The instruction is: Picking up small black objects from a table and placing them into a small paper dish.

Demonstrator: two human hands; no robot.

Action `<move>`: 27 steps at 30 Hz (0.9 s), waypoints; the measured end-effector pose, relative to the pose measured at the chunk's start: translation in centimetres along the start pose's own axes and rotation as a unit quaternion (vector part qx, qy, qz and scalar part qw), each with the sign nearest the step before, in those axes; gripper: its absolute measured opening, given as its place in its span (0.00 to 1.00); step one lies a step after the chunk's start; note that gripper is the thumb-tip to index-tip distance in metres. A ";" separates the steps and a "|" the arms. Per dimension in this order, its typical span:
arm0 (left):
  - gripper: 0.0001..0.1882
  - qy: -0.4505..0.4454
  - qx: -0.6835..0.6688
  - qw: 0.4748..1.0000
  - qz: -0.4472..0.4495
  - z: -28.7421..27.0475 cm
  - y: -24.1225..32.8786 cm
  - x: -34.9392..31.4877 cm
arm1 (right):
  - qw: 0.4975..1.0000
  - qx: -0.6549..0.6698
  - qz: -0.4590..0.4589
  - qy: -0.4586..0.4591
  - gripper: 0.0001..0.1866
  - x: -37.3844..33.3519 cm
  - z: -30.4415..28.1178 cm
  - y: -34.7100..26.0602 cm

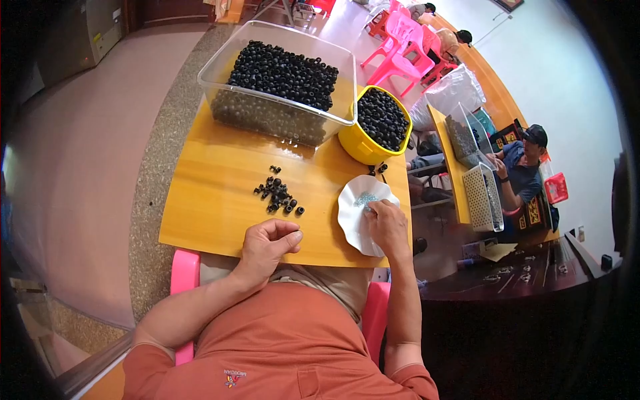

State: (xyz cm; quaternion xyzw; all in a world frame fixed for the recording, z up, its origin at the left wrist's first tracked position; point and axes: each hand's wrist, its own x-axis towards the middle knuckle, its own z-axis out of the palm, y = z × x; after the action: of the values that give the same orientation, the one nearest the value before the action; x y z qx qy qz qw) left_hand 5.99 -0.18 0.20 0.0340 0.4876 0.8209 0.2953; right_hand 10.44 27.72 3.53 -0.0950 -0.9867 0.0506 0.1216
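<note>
My left hand (268, 248) is over the near edge of the wooden table, thumb and fingertips pressed together. Whatever it pinches, if anything, is too small to make out. With its fingers pinched and pointing down, my right hand (389, 225) reaches into a white wavy-edged dish (353, 223). A little heap of tiny pale blue-green pieces (365, 199) lies there, right by the fingertips. Between the hands and the large tub, a loose group of small black ring-like parts (279, 193) is scattered on the tabletop.
A clear plastic tub (277, 100) of black parts stands at the back of the table (200, 193). Beside it is a yellow bucket (360, 143), also full. Pink chairs (400, 50) stand beyond. Another person (523, 167) works at a second table on the right.
</note>
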 end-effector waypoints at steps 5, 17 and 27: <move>0.08 0.000 0.000 1.000 -0.007 0.0 0.1 0.0 | 1.000 0.023 0.006 0.004 0.08 0.0 -0.1 -0.2; 0.08 -0.004 -0.002 1.000 -0.006 0.0 0.1 0.0 | 0.998 0.056 -0.014 0.012 0.05 0.1 0.1 0.2; 0.08 -0.003 -0.002 1.000 -0.008 -0.1 -0.1 0.1 | 0.997 0.070 -0.015 0.018 0.07 0.2 0.1 0.4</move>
State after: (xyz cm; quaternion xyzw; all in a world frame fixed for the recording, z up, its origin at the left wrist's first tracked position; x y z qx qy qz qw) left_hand 5.96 -0.17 0.10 0.0316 0.4855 0.8193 0.3033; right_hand 10.31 28.15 3.40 -0.0724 -0.9798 0.1155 0.1464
